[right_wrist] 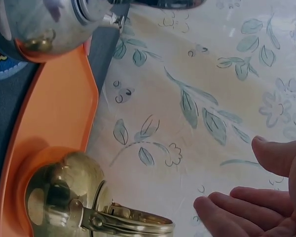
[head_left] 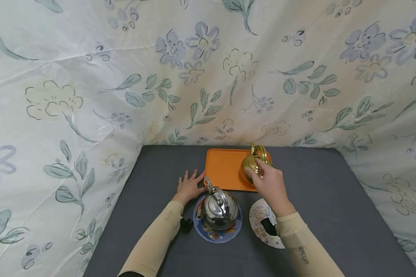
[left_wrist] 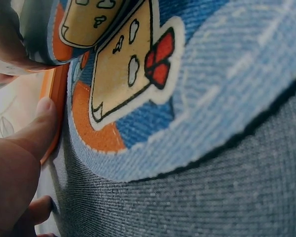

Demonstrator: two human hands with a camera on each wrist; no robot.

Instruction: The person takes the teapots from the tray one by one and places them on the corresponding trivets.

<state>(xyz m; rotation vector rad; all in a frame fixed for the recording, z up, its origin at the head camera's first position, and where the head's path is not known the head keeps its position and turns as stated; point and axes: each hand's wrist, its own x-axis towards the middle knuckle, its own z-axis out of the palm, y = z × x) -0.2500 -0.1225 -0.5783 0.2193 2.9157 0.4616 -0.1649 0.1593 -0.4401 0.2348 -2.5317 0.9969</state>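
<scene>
A gold kettle (head_left: 249, 164) stands at the right end of an orange tray (head_left: 223, 165), its handle folded over to one side in the right wrist view. Over the kettle in the head view is my right hand (head_left: 272, 186); the right wrist view shows its fingers (right_wrist: 246, 210) extended and apart from the kettle, nothing between them and the thumb. My left hand (head_left: 190, 187) lies with fingers spread at the tray's left edge, its thumb (left_wrist: 43, 116) against the rim. A silver kettle (head_left: 218, 213) sits on a round blue denim-patterned mat (head_left: 217, 237), right of the left wrist.
A round floral mat (head_left: 258, 213) lies near the right forearm, partly covered by it. All this stands on a dark grey table (head_left: 332, 200). Behind the table and along its sides hangs a flower-patterned curtain (head_left: 208, 77).
</scene>
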